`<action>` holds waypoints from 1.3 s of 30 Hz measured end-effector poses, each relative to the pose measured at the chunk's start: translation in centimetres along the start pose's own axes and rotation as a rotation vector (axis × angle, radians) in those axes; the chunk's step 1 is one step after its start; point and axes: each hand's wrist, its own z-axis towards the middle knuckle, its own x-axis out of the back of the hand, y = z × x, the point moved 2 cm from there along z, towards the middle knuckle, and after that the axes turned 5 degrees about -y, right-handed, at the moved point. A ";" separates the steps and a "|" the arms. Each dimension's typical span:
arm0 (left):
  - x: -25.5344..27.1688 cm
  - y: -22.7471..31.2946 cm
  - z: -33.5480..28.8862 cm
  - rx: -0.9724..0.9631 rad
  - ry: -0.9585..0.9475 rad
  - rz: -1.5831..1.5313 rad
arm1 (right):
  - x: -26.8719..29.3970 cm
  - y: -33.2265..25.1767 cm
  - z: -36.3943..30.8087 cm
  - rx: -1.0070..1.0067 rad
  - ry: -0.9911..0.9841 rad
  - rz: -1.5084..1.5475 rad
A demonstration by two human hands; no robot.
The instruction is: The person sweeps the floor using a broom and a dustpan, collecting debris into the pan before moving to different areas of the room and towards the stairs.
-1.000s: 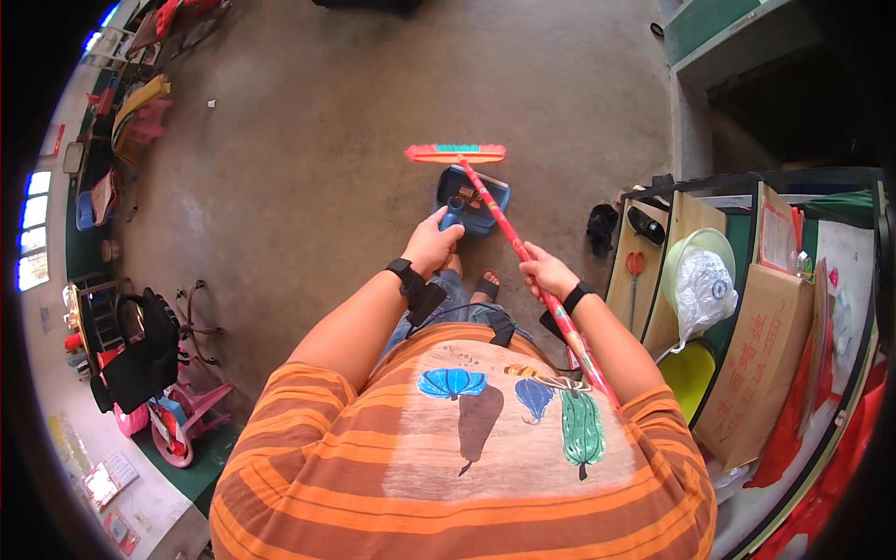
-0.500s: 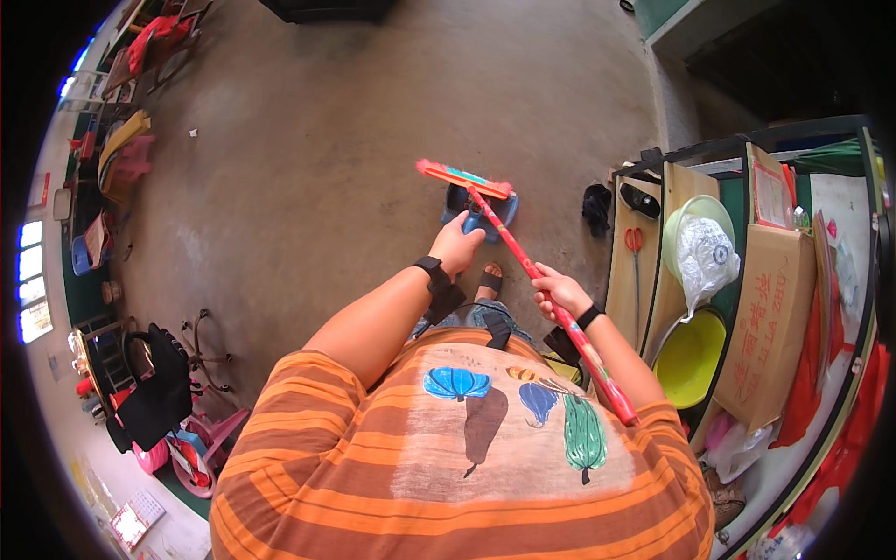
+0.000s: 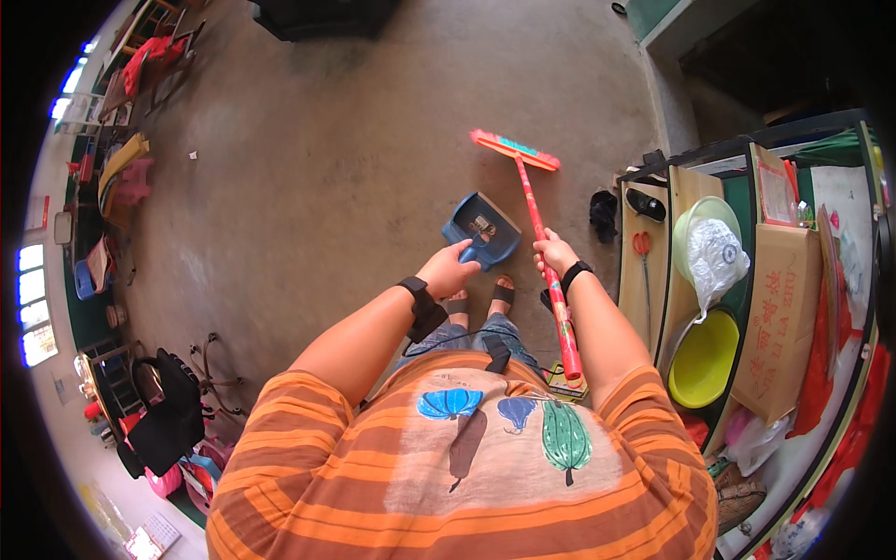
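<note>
On concrete floor (image 3: 308,177), w/ shelf unit (image 3: 661,271) along its R edge. Gripping long red broom (image 3: 529,198) in R hand (image 3: 555,254), closed round handle; brush (image 3: 515,149) out fwd, nearer floor's R edge than L, can't tell if touching. Gripping blue dustpan (image 3: 499,245) by handle in L hand (image 3: 448,271), just ahead of feet (image 3: 503,293), L of broom. Carrying small debris (image 3: 483,226) in pan, type unclear. Prob. mid sweep-up, w/ some collected. For next move, prob. need level pan, so as not to spill, & brush well apart.

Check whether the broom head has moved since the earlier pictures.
Yes: the broom head has moved rightward, closer to the shelf unit on the right.
</note>
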 end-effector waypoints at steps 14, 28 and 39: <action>-1.1 -1.7 2.5 -0.134 0.036 0.079 | -1.7 4.1 -8.6 -0.101 -0.079 0.101; -5.1 1.4 4.5 -0.138 -0.035 0.313 | -0.8 4.8 -12.0 -0.104 -0.116 0.438; -7.9 2.5 4.7 -0.098 -0.117 0.366 | 5.3 4.2 -5.9 -0.037 0.050 0.402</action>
